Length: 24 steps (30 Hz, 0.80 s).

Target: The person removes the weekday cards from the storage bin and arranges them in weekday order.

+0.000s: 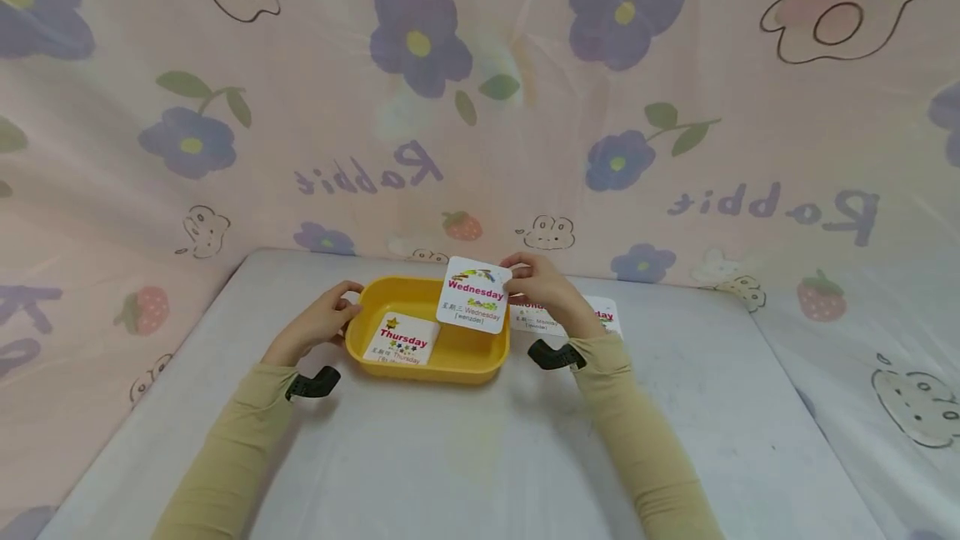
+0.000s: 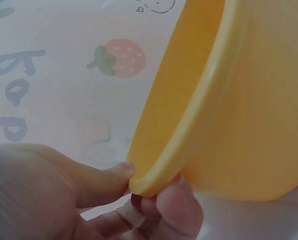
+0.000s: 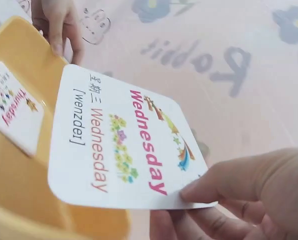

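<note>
A yellow plastic tray (image 1: 390, 372) stands on the table, and my left hand (image 1: 318, 323) pinches its left rim between thumb and fingers. In the left wrist view the thumb lies on the inner side of the rim (image 2: 189, 135). My right hand (image 1: 546, 286) pinches the right edge of a white "Wednesday" card (image 1: 471, 295) with rounded corners, held over the tray's right part. The right wrist view shows the thumb on the card's printed face. Inside the tray, at the left, lies a "Thursday" card (image 1: 402, 340).
To the right of the tray, partly hidden by my right hand and forearm, lie more cards, one reading "Monday" (image 1: 536, 319) and another ending in "day" (image 1: 604, 312). The white table (image 1: 450, 457) meets a pink patterned cloth (image 1: 510, 148) behind.
</note>
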Motion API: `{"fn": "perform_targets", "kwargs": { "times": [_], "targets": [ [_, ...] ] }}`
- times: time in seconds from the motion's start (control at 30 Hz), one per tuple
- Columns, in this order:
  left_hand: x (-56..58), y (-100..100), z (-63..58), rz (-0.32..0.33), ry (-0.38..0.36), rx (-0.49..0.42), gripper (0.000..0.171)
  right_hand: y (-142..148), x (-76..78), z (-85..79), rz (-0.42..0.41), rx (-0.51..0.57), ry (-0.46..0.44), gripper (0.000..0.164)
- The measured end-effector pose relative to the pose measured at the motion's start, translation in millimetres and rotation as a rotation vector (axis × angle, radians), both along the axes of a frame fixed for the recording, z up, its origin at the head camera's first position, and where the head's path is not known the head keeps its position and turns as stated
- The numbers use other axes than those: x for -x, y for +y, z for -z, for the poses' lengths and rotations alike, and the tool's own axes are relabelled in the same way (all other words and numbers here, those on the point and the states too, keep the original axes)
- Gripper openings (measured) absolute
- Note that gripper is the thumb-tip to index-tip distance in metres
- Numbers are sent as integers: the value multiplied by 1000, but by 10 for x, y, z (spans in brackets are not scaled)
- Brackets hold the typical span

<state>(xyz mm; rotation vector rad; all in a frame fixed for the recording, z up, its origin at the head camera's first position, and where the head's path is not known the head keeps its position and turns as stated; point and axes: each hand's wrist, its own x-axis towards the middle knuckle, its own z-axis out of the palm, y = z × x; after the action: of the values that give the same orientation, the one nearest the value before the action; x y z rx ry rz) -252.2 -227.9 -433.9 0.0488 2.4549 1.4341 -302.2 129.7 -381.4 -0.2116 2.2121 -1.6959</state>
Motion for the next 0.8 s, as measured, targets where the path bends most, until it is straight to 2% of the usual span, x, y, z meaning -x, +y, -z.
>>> {"fn": "perform_targets", "kwargs": {
  "times": [0.2, 0.43, 0.67, 0.8],
  "targets": [
    [6, 11, 4, -5, -15, 5, 41, 488, -7, 57, 83, -13, 15, 41],
    [-17, -6, -34, 14, -5, 9, 42, 1047, 82, 271, 178, 24, 1, 48],
    [-22, 9, -38, 18, -14, 0, 42, 1562, 115, 382, 321, 6, -10, 53],
    [-20, 5, -31, 13, -5, 4, 42, 1819, 100, 443, 360, -24, 6, 51]
  ]
}}
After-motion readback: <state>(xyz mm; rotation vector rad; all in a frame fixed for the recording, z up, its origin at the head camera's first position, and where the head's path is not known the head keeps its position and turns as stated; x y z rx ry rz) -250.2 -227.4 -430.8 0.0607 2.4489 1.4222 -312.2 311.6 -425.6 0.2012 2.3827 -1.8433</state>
